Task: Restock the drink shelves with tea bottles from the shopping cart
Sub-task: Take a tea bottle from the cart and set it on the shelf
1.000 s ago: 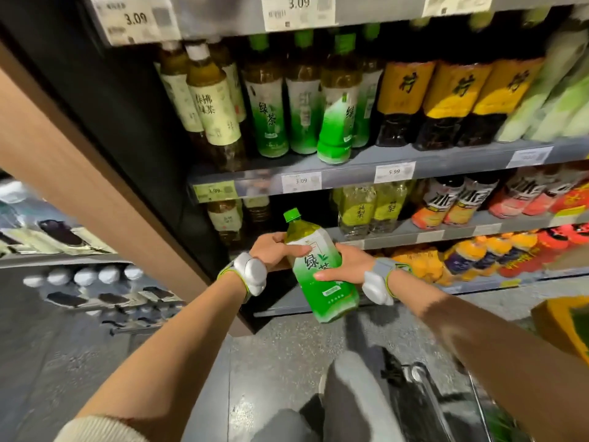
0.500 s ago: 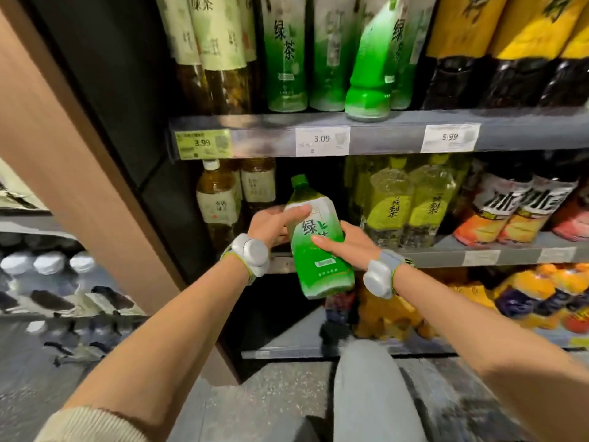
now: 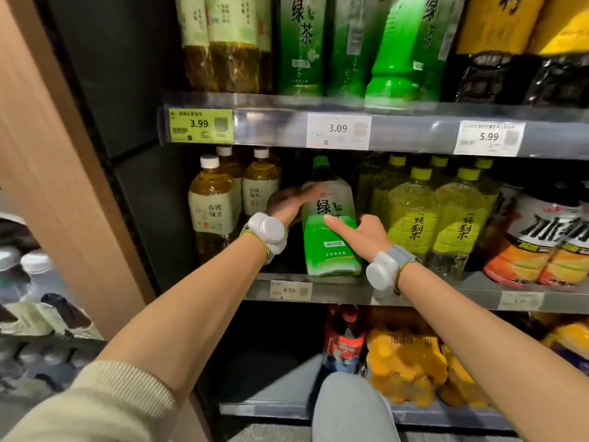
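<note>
We are at the placing step — a green tea bottle (image 3: 331,224) stands on the middle shelf (image 3: 446,287), its base at the front edge, in the gap between the pale-labelled tea bottles (image 3: 212,207) on its left and the yellow-green pear drink bottles (image 3: 411,218) on its right. Our left hand (image 3: 287,204) holds its left shoulder, fingers curved onto the white label. Our right hand (image 3: 361,232) grips the lower green body, thumb across the front. Next, we judge, the bottle needs a push back to clear the edge and line up with its neighbours, label facing out; then both hands let go — and we fetch another from the cart, which is out of view.
</note>
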